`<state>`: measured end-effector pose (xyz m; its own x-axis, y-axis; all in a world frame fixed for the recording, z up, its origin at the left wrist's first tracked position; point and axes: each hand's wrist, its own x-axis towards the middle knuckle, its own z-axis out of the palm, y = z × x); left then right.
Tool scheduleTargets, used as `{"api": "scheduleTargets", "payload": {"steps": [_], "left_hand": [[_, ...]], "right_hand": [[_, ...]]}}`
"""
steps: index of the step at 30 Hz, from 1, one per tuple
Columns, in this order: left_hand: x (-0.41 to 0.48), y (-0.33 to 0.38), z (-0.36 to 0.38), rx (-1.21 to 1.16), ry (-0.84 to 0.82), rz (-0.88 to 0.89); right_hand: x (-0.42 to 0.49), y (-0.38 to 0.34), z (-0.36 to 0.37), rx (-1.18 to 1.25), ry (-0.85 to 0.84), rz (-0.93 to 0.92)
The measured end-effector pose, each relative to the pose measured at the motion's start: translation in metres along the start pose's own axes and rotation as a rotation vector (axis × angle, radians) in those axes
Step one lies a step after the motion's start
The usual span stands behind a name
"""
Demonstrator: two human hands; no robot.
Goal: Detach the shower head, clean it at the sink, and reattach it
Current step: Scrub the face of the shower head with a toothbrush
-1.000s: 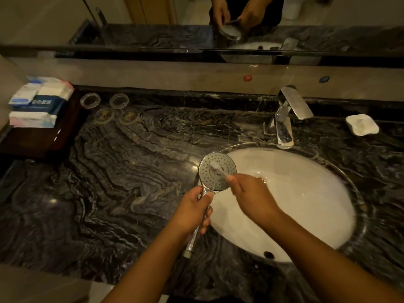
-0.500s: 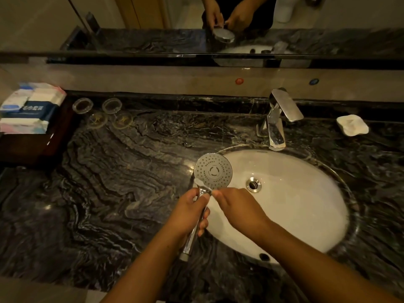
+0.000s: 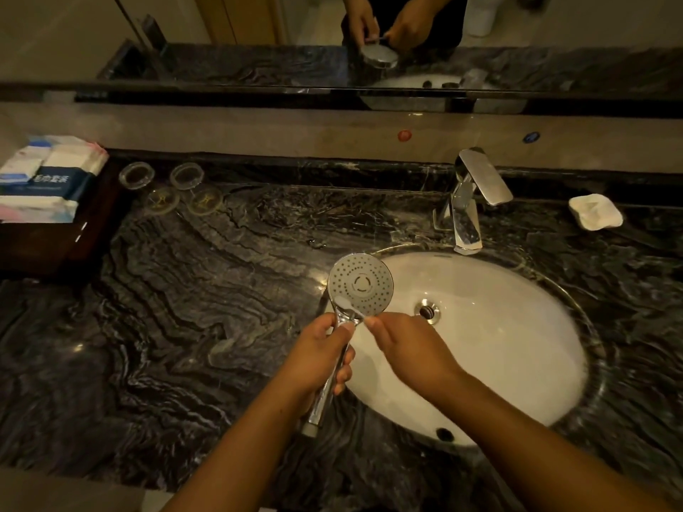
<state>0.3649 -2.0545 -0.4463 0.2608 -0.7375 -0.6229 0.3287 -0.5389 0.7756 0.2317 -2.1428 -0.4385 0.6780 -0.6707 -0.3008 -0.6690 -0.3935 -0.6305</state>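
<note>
While the left hand (image 3: 318, 349) is gripping the shower head (image 3: 360, 284) by its handle over the sink (image 3: 517, 364) rim, the right hand (image 3: 410, 349) is pinching a small brush (image 3: 343, 303) to its face: scrubbing step, rinsing likely next.

Basin area surfaces: polished stone, glazed white ware, bright metal.
The tabletop (image 3: 184, 327) is glossy black stone with pale veining; the sink (image 3: 499, 356) is smooth, white and glazed; the tap (image 3: 467, 201) is mirror-bright metal; the shower head (image 3: 360, 284) has a chromed handle and a matt grey face; the brush (image 3: 349, 308) looks like white plastic; the round dishes (image 3: 136, 174) are clear glass.
</note>
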Motion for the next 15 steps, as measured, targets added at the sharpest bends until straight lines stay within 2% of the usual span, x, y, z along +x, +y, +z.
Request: {"api": "scheduleTargets", "payload": {"steps": [6,8,12,15], "left_hand": [[-0.004,-0.008,0.001,-0.001,0.006,-0.039],[-0.006,-0.008,0.001,-0.016,0.006,-0.04],[-0.006,-0.003,0.001,-0.042,0.017,-0.046],[-0.007,0.0,0.0,-0.069,-0.007,-0.051]], "right_hand": [[0.037,0.031,-0.032,0.001,0.203,0.202],[0.032,0.028,-0.034,0.013,0.17,0.16],[0.0,0.007,-0.003,-0.019,-0.018,-0.004],[-0.001,0.007,0.003,0.0,-0.003,-0.002]]}}
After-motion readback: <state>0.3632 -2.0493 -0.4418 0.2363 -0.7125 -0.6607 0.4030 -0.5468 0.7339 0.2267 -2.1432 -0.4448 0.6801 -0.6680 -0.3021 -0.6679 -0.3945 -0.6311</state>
